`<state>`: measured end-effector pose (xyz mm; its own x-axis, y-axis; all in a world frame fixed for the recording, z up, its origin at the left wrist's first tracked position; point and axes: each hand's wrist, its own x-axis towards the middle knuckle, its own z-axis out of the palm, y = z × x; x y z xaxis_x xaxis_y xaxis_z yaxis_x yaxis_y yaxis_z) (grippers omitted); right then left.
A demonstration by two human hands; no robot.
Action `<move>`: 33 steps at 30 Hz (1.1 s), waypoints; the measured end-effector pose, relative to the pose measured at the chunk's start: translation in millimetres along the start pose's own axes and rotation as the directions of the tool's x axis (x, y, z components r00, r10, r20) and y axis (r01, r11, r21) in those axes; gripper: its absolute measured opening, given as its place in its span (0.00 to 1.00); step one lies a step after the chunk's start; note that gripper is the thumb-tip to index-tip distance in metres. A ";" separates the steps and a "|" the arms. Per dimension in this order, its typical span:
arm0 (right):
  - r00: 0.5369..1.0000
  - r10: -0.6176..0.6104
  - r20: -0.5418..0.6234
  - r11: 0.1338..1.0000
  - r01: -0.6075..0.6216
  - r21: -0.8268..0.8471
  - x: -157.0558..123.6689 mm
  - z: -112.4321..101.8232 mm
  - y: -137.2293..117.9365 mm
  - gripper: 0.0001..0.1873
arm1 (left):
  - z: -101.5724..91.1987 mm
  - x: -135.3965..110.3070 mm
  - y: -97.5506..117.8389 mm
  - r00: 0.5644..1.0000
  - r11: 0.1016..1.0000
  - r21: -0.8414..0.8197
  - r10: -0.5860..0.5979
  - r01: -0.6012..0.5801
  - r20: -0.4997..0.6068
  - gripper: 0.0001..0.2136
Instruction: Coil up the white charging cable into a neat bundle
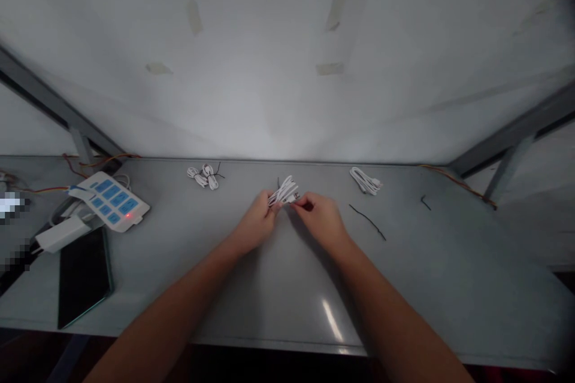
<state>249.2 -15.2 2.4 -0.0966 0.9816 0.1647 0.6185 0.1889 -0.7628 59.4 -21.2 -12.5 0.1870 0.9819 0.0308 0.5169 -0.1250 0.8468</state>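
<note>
A folded white USB cable (283, 190) is held just above the grey table, near its middle. My left hand (259, 219) is closed round the left side of the bundle. At the bundle's right end, my right hand (321, 215) pinches near the plug, thumb and finger together; the exact spot it grips is small. Another white cable bundle (365, 181) lies to the right, beyond my right hand. A dark twist tie (368, 222) lies stretched out on the table beside my right hand, and a shorter bent one (425, 202) sits farther right.
Two tied white cable coils (204, 176) lie at the back left. On the left are a white and blue power strip (117, 200) with a red light, a white adapter (63, 233) and a dark tablet (85, 278). A white wall (269, 114) rises behind the table (278, 299).
</note>
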 end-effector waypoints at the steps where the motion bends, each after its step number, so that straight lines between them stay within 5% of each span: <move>1: 0.998 -0.062 0.032 0.997 0.063 -0.037 -3.1 5.2 -2.1 0.07 | 0.1 0.3 -2.7 0.999 0.996 0.078 0.052 -0.051 -0.011 0.11; 6: 0.974 -0.180 0.136 0.971 0.198 -0.133 -9.9 12.4 -4.4 0.08 | 1.4 0.9 -13.4 0.989 0.884 0.444 0.140 -0.148 0.051 0.11; 13: 0.953 -0.215 0.212 0.966 0.239 -0.099 -9.1 10.4 -5.3 0.08 | 4.9 -3.3 -13.5 0.987 0.870 0.470 0.161 -0.150 0.017 0.13; 20: 0.930 -0.300 0.213 0.948 0.316 -0.044 -10.9 11.5 -7.4 0.11 | 3.1 2.8 -11.5 0.994 0.918 0.391 0.094 -0.062 -0.063 0.09; 27: 0.877 -0.465 0.119 0.875 0.476 -0.085 -11.7 13.0 -9.9 0.10 | -2.7 7.4 -7.5 0.979 0.988 0.142 -0.030 0.060 -0.201 0.05; 33: 0.838 -0.515 0.182 0.831 0.540 -0.133 -12.3 17.1 -6.7 0.11 | -9.4 11.1 -0.1 0.962 0.988 -0.053 -0.154 0.145 -0.227 0.06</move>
<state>232.9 -28.1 -5.2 -0.5413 0.7301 0.4171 0.5654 0.6832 -0.4621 53.6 -8.9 -7.2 -0.0889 0.9958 0.0199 0.4934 0.0267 0.8694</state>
